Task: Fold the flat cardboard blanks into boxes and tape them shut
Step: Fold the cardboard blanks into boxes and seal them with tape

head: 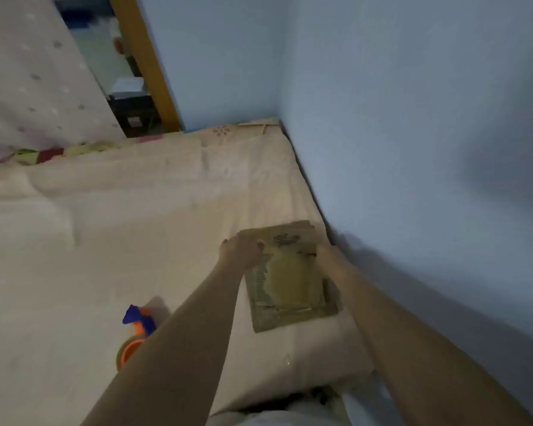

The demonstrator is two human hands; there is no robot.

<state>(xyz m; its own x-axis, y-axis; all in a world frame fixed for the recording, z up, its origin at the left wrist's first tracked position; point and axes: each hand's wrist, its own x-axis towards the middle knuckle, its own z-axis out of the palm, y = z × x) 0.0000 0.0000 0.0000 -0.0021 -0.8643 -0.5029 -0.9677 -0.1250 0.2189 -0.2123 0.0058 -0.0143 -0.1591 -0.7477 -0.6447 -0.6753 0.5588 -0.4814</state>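
Two blue walls (413,118) meet in a corner, smooth and matt, and the bed (120,226) runs right up against both. Its cover is a pale cream cloth, soft and a bit rumpled, with one faint flower print near the far corner. One spotted pale curtain (28,72) hangs at the far left, beside a yellow-brown wooden frame (145,63).

On the bed, close to the right wall, lies one stack of cardboard blanks (290,281): flat, brown, rectangular, with dark print on the top sheet. The edges do not line up, so several sheets show, but the blur keeps me from counting them.

Two bare forearms reach out to the stack. The left hand (242,250) sits at the stack's far left corner, fingers curled over the edge and the thumb on the top sheet, gripping it. The right hand (322,249) is at the far right edge of the stack, touching it; only the wrist end shows, and I cannot tell how its fingers lie.

One tape dispenser (136,336) rests on the bed, well to the left of the stack and partly behind the left forearm: orange plastic with a blue handle part, and a round roll.
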